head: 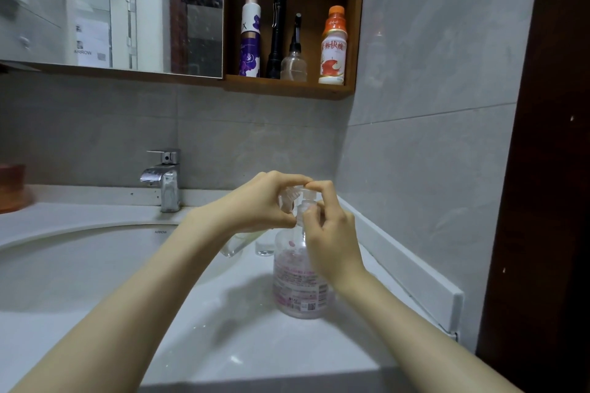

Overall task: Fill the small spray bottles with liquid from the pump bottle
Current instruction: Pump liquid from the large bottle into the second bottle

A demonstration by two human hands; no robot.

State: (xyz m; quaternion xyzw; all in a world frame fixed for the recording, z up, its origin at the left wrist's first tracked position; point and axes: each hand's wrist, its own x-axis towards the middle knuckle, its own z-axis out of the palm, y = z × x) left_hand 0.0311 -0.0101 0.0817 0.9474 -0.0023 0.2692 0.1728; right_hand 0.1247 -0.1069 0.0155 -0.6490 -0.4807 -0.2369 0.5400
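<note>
I'm partway into the filling, as far as I can judge, and most of the job looks to be ahead of me. The pump bottle [300, 281] stands upright on the white counter [223, 338], to the right of the basin [79, 265] and near the right-hand wall. My right hand [332, 239] is on its top. The forefinger is curled over the pump head [307, 191] and the thumb is tucked in against the neck below it, so that hand is closed on the pump, not spread. My left hand [255, 204] is curled round a small spray bottle [286, 201], lifting it clear of the counter and tilting it so its mouth sits right at the pump's spout. Its cap seems to be off, though my fingers cover too much for me to be sure. I can't tell how much liquid has gone into it, because the plastic is clear and my fingers hide most of it. Just beyond my hands, further back on the counter, two more small clear containers wait. One [265, 246] stands upright and the other [234, 246] leans to the left, partly behind my left wrist. They look empty or nearly so, but I can't say for certain. If those are the other spray bottles, they remain to be filled. The one in my hand needs pumping until it is full, then capping. The tap [166, 179] stands at the far edge of the basin, out of the way.
</note>
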